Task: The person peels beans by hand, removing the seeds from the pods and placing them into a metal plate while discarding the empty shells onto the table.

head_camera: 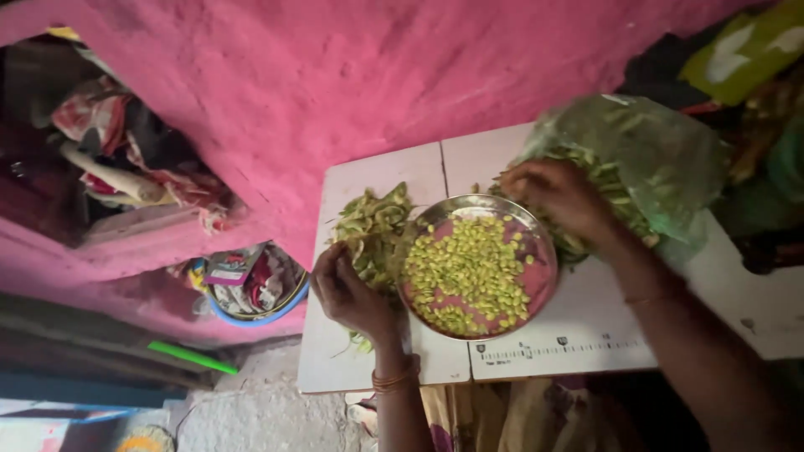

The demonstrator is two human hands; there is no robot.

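Observation:
A round steel plate [537, 239] sits on a white table [578, 335], with many shelled pale green beans [466, 272] lying in it. To its left lies a heap of empty green pods [374, 222]. My left hand [347, 293] rests at that heap, fingers curled over pods. My right hand [557, 194] reaches into a clear plastic bag [662, 155] of unshelled green pods [615, 188] at the plate's right, fingers closed among them.
A pink wall [335, 75] rises behind the table. A blue-rimmed basket [255, 293] of wrappers sits low on the left, beside a green stick [193, 357]. Clothes [117, 142] lie in a niche at far left. Dark bags [745, 59] crowd the right.

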